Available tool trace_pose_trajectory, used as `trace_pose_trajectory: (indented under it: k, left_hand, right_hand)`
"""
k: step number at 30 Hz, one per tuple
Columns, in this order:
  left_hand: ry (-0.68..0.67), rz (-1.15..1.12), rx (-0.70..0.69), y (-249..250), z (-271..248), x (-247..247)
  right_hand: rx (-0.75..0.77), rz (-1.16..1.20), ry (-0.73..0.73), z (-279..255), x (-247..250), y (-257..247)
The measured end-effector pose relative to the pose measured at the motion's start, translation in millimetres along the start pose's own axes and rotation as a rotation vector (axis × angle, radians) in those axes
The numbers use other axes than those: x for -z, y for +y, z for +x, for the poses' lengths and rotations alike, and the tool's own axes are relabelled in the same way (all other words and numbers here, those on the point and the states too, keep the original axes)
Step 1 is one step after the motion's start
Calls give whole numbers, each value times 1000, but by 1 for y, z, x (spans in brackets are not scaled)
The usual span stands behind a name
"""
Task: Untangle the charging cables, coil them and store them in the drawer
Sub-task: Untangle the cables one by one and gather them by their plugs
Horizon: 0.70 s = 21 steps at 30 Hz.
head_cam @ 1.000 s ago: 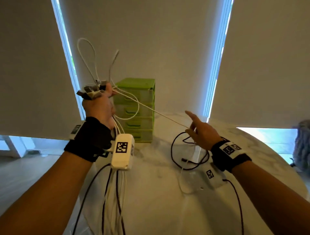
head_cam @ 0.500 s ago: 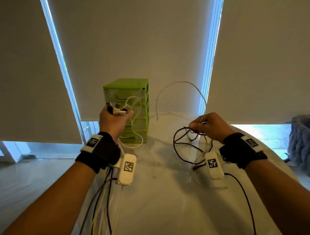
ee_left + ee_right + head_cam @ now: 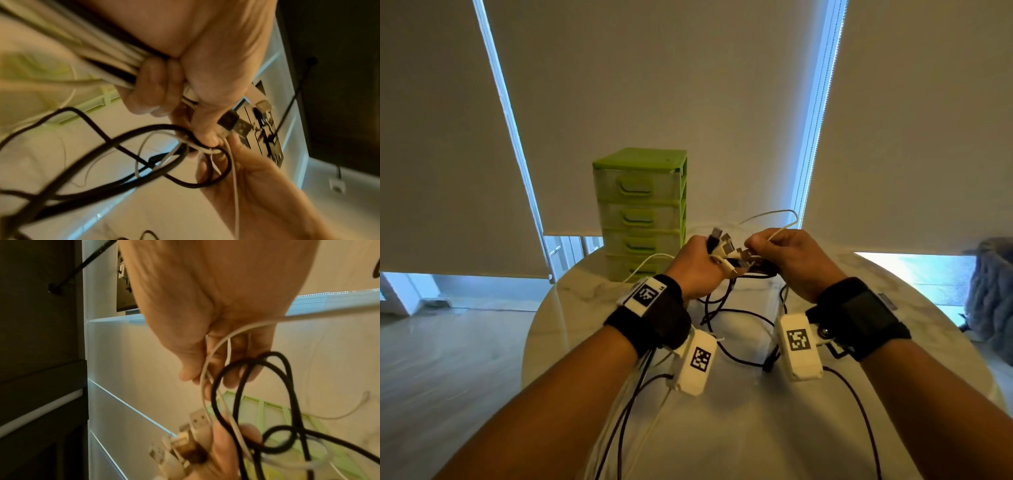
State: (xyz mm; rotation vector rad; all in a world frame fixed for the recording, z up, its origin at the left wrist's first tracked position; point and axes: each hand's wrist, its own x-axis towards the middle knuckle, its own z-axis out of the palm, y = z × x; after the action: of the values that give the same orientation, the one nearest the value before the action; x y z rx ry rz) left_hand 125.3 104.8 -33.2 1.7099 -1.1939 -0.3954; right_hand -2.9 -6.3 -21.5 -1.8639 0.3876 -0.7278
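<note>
Left fingers (image 3: 152, 91) clenched round white and black cables (image 3: 107, 71), plugs (image 3: 726, 246) bunched on top. Right fingers (image 3: 236, 376) pinching white cable (image 3: 207, 369), black loops (image 3: 252, 386) hooked over. Drawers (image 3: 640, 212) far left on desk (image 3: 893, 308). Risk: pulling hard probably tightens knots; plugs snagging loops.

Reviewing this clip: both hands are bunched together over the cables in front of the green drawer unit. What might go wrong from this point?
1. The left hand grips several plug ends while black loops cross a thin white cable pinched by the right hand; pulling apart may tighten the snarl.
2. A white cable trails in front of the drawer unit; a tug may drag or tip it.
3. All drawers look closed, and both hands are full.
</note>
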Motion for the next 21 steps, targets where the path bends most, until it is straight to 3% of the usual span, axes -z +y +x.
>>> trace_pose_trajectory:
  k: [5,13,21]
  left_hand:
    - [94,-442,122,-4,2,7]
    - [240,-762,407,-34,14,24]
    - [381,-925,454,-38,17,28]
  right_hand:
    - [-98,191,134,2,18,0]
    - [-179,319,301,-6,47,9]
    - [-71,417,493,2,36,11]
